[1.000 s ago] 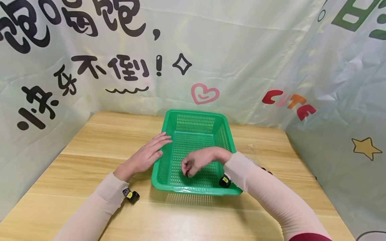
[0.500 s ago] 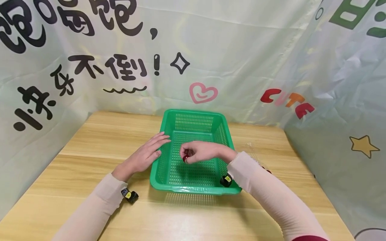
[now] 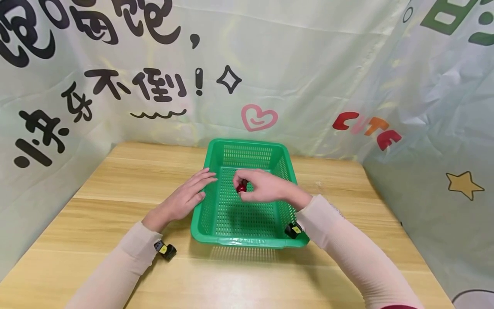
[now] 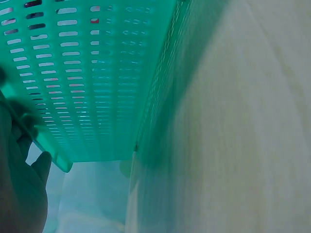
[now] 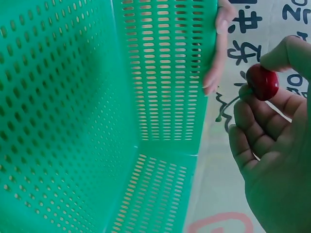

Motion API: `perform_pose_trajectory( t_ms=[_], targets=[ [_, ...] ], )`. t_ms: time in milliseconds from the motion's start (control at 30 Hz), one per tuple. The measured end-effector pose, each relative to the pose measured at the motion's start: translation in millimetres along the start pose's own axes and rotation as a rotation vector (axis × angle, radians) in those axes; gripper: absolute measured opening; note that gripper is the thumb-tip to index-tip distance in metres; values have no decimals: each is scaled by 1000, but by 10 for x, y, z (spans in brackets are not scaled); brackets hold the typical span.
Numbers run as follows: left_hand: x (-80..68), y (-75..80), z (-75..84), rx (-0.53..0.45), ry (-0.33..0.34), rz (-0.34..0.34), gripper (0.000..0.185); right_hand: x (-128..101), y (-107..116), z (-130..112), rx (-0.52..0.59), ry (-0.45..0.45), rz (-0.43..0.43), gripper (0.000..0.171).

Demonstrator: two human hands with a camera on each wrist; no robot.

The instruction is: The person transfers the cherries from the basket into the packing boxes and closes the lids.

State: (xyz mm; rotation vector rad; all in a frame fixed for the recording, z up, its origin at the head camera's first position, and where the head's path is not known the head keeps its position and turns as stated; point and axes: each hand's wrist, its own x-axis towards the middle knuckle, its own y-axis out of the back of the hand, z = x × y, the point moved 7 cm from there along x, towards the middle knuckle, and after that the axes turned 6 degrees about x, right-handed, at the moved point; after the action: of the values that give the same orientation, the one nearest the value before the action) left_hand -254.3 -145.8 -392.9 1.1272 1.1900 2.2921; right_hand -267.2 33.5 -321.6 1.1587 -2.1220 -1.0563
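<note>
My right hand (image 3: 259, 185) is over the green plastic basket (image 3: 248, 243), pinching a dark red cherry (image 3: 241, 188) between thumb and fingers. In the right wrist view the cherry (image 5: 263, 82) is glossy, with a thin green stem (image 5: 228, 107) hanging from it. My left hand (image 3: 187, 196) rests at the basket's left rim, its fingers fairly straight and reaching over the edge. From the left wrist view, the thumb (image 4: 43, 167) is outside the slotted wall. Beneath the right hand, the perforated basket floor (image 3: 247, 219) shows only shadow.
The basket stands on a wooden table (image 3: 127, 189). Right of it lies something of clear plastic (image 3: 318, 184), mostly hidden behind the right forearm. A printed cloth (image 3: 308, 64) hangs behind the table and along its sides. Each wrist wears a small black camera (image 3: 293, 230).
My right hand has risen from the basket floor with the cherry and moved toward the far side. The left hand keeps its place at the rim. The view has shifted slightly.
</note>
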Motion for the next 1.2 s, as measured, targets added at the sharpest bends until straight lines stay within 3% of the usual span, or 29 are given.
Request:
perform_pose_trajectory(
  t_ms=[233, 667, 1200],
  targets=[
    [-1, -5, 0, 6, -4, 3, 42, -83, 162, -82, -130, 31, 78, 13],
    [1, -5, 2, 17, -29, 18, 44, -375, 496, -166, -112, 94, 187, 14],
    [0, -7, 0, 30, -34, 20, 43, -963, 617, 92, -129, -46, 278, 16]
  ],
)
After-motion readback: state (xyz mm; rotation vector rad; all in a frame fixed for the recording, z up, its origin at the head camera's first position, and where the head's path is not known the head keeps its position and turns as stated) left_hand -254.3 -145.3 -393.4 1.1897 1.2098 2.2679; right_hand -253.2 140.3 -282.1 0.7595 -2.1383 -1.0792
